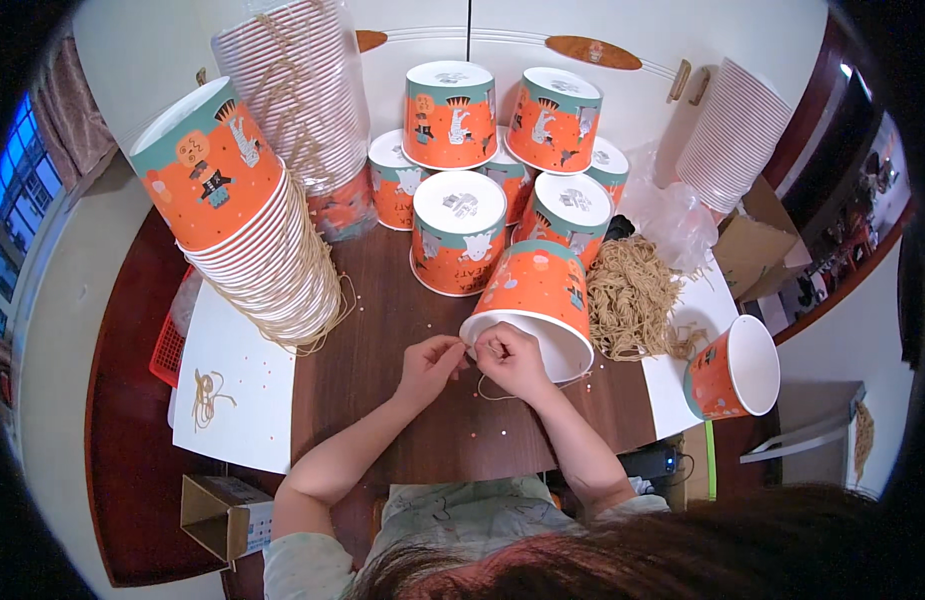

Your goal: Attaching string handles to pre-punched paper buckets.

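An orange and green paper bucket lies tilted on the table with its white-rimmed mouth toward me. At the left of that rim, my left hand is closed in a pinch, its fingertips close to my right hand's; what they hold is too small to make out. My right hand is curled at the bucket's mouth, fingers pinched on a thin tan cord that loops down below it. Another piece of cord shows by the rim's lower right. A tangled heap of tan cord lies right of the bucket.
Upside-down buckets stand stacked behind. At the left leans a tall nested stack draped with cords; a plastic-wrapped stack is behind it. White nested buckets stand far right. A single bucket sits by the table's right edge.
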The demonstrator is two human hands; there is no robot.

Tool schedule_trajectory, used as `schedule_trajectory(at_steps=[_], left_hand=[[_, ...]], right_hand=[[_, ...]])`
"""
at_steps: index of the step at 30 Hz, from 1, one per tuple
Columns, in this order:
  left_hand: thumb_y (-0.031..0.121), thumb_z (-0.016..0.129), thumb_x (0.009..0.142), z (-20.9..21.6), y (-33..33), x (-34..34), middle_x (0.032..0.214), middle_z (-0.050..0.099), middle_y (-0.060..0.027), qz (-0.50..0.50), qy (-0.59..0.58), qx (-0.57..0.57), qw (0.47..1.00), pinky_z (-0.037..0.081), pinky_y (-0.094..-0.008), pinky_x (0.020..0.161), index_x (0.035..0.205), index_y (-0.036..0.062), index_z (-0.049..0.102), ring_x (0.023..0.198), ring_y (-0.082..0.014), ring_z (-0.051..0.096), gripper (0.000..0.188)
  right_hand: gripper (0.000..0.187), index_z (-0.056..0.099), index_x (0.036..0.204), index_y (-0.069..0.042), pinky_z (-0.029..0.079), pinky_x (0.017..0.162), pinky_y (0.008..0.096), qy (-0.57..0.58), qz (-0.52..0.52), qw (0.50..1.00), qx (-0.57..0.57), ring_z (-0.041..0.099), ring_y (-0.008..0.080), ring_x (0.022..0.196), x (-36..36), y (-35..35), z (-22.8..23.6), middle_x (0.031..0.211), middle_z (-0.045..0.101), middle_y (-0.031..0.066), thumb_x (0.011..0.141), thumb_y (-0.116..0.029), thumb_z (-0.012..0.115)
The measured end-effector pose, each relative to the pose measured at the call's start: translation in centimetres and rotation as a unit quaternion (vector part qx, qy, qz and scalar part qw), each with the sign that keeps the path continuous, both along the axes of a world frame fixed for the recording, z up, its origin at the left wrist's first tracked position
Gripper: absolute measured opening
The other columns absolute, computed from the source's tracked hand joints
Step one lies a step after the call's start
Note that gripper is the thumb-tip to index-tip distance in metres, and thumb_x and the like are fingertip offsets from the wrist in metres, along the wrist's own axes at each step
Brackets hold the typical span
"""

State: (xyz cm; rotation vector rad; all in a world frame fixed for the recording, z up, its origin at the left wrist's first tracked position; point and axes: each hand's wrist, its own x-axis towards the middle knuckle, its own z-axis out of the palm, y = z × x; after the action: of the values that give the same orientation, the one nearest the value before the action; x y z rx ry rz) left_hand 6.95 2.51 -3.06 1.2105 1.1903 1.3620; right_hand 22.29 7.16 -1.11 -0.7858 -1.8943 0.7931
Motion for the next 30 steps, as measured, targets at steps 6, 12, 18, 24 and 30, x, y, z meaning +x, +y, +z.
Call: schedule_trajectory(at_steps=[6,12,18,24,30], left_hand=[[0.02,0.051,0.086,0.4,0.4,0.1,0.065,0.059,-0.0036,-0.027,-0.088,-0.061,0.994,0.036,-0.0177,0.041,0.085,0.0024,0.059,0.05,-0.0066,0.051,0.019],[0.03,0.043,0.089,0.7,0.7,-0.4,0.058,0.056,-0.0046,-0.084,-0.169,-0.193,0.963,0.032,-0.019,0.035,0.071,0.0057,0.056,0.042,-0.0091,0.049,0.033],[0.028,0.045,0.087,0.0,1.1,-0.6,0.055,0.055,-0.0037,-0.132,-0.235,-0.247,0.931,0.03,-0.0188,0.033,0.067,0.0064,0.055,0.04,-0.009,0.048,0.031],[0.021,0.049,0.086,0.0,1.2,-0.6,0.056,0.054,-0.0025,-0.106,-0.263,-0.241,0.928,0.031,-0.0184,0.035,0.069,0.0063,0.055,0.043,-0.0081,0.049,0.024],[0.016,0.052,0.085,0.1,1.3,-1.2,0.062,0.056,-0.002,-0.116,-0.254,-0.246,0.928,0.036,-0.0177,0.041,0.075,0.0061,0.056,0.048,-0.0077,0.05,0.014]], right_hand=[[0.009,0.057,0.074,-0.005,0.038,0.044,0.025,-0.022,-0.009,0.999,0.045,0.046,0.0105,0.048,0.0,-0.5,0.6,0.058,0.048,0.0032,0.068,-0.003,0.063],[0.012,0.057,0.073,-0.008,0.045,0.047,0.032,-0.108,-0.017,0.974,0.198,0.054,0.0227,0.052,0.2,0.0,0.6,0.062,0.051,0.0052,0.063,-0.007,0.064],[0.012,0.057,0.072,-0.009,0.044,0.046,0.0326,-0.127,-0.036,0.964,0.231,0.054,0.0219,0.052,0.1,0.0,1.0,0.061,0.049,0.0045,0.063,-0.008,0.065],[0.012,0.058,0.075,-0.009,0.047,0.05,0.0311,-0.147,-0.047,0.964,0.215,0.058,0.0211,0.058,0.1,-0.2,1.0,0.067,0.053,0.0046,0.065,-0.009,0.065],[0.01,0.059,0.075,-0.01,0.047,0.05,0.0317,-0.141,-0.045,0.98,0.132,0.057,0.0222,0.056,0.2,-0.5,1.1,0.069,0.055,0.0043,0.067,-0.012,0.065]])
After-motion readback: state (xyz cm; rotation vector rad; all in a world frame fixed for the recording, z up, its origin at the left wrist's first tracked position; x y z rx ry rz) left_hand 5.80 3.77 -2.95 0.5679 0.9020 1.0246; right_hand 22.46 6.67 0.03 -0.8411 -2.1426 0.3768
